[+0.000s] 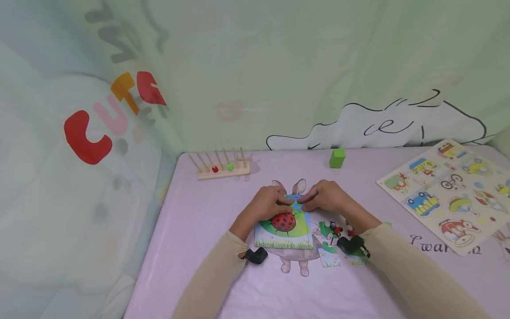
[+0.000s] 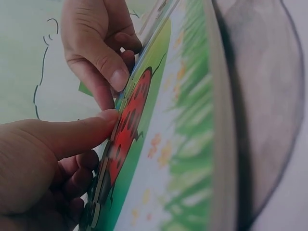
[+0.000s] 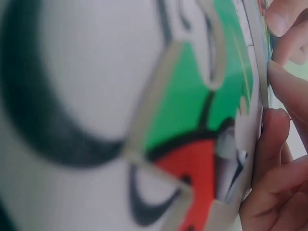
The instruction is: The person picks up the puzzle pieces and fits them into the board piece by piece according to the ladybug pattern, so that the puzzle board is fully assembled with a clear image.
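A ladybug puzzle board [image 1: 283, 241] lies flat on the table, with a red spotted ladybug on green and a grass strip along its near edge. My left hand [image 1: 268, 204] covers its upper left part, thumb and fingers curled at a puzzle piece [image 1: 296, 205] of blue and green near the top. From the right side my right hand [image 1: 327, 196] pinches at the same piece, thumb and index finger bent toward it. In the left wrist view the fingertips of both hands almost meet above the ladybug [image 2: 130, 122]. The fingers partly hide the piece's outline.
Loose puzzle pieces [image 1: 330, 258] are scattered right of the board, partly under my right forearm. A wooden peg rack [image 1: 223, 172] with red and green beads stands at the back left. A green block [image 1: 337, 158] stands at the back, and a vehicle picture board [image 1: 430, 181] lies at the right.
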The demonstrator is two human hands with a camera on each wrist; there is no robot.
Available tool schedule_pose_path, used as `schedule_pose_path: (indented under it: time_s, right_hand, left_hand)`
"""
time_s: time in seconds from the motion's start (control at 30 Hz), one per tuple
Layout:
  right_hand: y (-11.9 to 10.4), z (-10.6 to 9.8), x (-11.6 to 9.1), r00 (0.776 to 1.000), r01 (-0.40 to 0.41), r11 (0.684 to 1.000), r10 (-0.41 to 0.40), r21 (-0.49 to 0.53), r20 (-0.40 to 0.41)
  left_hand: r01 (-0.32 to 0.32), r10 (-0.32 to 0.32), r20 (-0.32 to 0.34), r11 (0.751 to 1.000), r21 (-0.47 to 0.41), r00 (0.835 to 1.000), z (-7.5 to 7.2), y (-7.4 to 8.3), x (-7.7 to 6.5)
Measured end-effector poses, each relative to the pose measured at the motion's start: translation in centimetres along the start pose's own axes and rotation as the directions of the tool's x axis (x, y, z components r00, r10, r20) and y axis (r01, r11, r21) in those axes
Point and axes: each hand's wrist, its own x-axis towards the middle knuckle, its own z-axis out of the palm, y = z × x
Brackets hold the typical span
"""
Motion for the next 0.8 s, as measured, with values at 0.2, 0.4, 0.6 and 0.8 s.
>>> schedule_pose_path:
  time_s: [0.2, 0.4, 0.6, 0.8]
  right_hand:
    - [-0.4, -0.1, 0.1, 0.999, 0.04, 0.998, -0.04, -0.04, 0.005]
    - [-0.9, 0.0, 0.2, 0.999, 0.032, 0.997, -0.033, -0.068, -0.013]
    - [-1.2, 0.0, 0.1, 1.0, -0.015, 0.998, 0.015, -0.069, -0.008]
    - [-1.3, -0.1, 0.0, 0.999, -0.032, 0.997, 0.031, -0.066, -0.017]
  left_hand:
    - [-0.01, 0.01, -0.005, 0.999, -0.049, 1.0, 0.0, -0.4, 0.0]
    - [-0.022, 0.022, 0.007, 0.999, -0.044, 1.0, 0.1, -0.9, 0.0]
    - [-0.04, 0.04, 0.002, 0.998, -0.039, 0.999, 0.1, -0.7, -0.1]
    - [-0.055, 0.055, -0.001, 0.998, -0.026, 0.999, -0.1, -0.3, -0.1]
